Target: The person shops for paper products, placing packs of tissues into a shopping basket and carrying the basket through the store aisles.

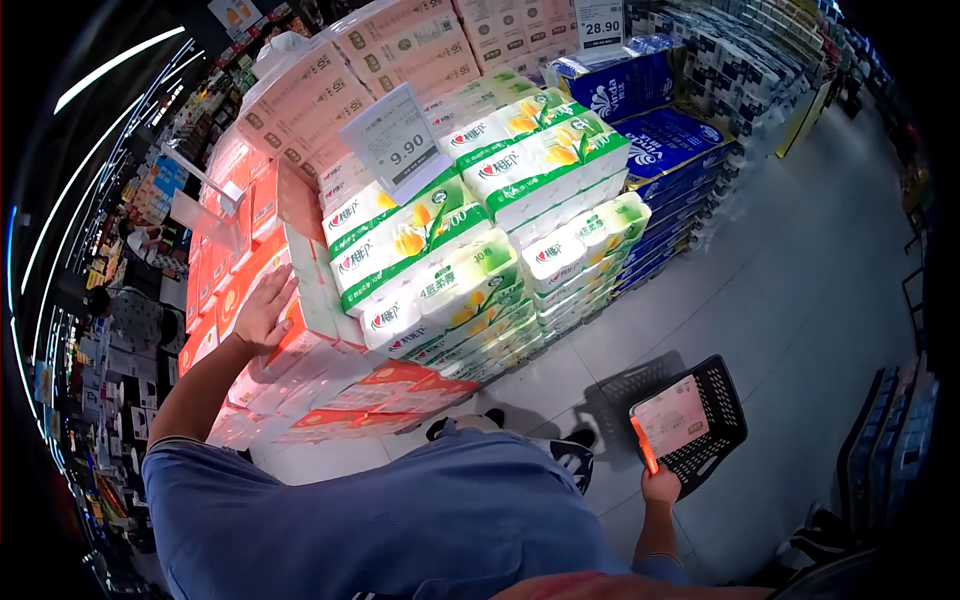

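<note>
My left hand (264,308) lies flat, fingers stretched out, on top of an orange-red tissue pack (312,338) at the left side of the stack. Just right of it are green-and-white toilet roll packs (440,300) with yellow tulips. Low on my right, my right hand (661,485) is closed around the orange handle (643,445) of a black shopping basket (727,400). Inside the basket sits a pale pink pack (672,417). The basket hangs tilted above the floor, beside my legs.
A price sign (398,145) reading 9.90 stands among the packs, and another sign (600,22) reads 28.90. Blue tissue packs (672,150) are stacked at the right. Grey floor tiles (690,300) run alongside. Two other people appear at far left.
</note>
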`<control>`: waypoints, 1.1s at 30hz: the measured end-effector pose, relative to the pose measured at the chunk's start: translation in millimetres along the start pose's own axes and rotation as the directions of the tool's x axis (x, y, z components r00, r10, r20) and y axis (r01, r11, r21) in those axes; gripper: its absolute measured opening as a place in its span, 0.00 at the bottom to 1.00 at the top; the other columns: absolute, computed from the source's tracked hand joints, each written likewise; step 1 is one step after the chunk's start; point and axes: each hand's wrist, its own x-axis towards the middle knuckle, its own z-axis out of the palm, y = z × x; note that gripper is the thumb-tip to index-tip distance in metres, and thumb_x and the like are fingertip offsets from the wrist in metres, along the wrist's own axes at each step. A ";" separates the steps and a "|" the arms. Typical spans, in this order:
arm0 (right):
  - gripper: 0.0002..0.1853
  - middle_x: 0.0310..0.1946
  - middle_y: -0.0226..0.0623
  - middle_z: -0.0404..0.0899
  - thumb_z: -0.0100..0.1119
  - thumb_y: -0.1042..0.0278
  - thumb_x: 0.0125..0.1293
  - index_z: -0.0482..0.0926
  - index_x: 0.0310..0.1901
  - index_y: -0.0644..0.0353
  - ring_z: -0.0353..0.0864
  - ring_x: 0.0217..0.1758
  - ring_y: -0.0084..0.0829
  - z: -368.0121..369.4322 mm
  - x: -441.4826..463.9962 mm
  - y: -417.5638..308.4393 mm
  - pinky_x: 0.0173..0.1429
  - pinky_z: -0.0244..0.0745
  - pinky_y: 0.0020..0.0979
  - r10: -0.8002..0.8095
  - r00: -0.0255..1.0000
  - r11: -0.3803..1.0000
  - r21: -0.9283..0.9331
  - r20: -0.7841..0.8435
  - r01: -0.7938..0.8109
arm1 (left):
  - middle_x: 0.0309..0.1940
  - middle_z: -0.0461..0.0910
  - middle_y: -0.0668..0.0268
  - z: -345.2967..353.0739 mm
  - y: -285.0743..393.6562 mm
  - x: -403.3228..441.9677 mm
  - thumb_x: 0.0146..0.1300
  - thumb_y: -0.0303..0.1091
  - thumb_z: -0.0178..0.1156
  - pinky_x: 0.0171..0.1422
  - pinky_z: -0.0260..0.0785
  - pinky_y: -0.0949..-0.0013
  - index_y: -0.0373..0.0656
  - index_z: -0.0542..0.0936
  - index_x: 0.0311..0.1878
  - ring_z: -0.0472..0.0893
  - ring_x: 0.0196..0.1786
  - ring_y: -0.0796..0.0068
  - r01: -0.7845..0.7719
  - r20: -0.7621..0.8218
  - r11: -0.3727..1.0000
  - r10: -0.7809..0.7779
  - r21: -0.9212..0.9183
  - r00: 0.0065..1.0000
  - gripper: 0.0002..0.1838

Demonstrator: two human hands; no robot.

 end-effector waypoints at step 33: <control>0.15 0.50 0.44 0.84 0.57 0.66 0.64 0.84 0.50 0.57 0.84 0.56 0.43 -128.6 270.0 85.7 0.56 0.78 0.44 0.684 0.646 0.725 -0.216 0.337 -0.655 | 0.59 0.76 0.54 -3.6 153.2 595.0 0.62 0.44 0.62 0.66 0.66 0.60 0.42 0.73 0.63 0.76 0.62 0.58 0.286 -0.863 0.948 -0.259 -0.140 0.434 0.27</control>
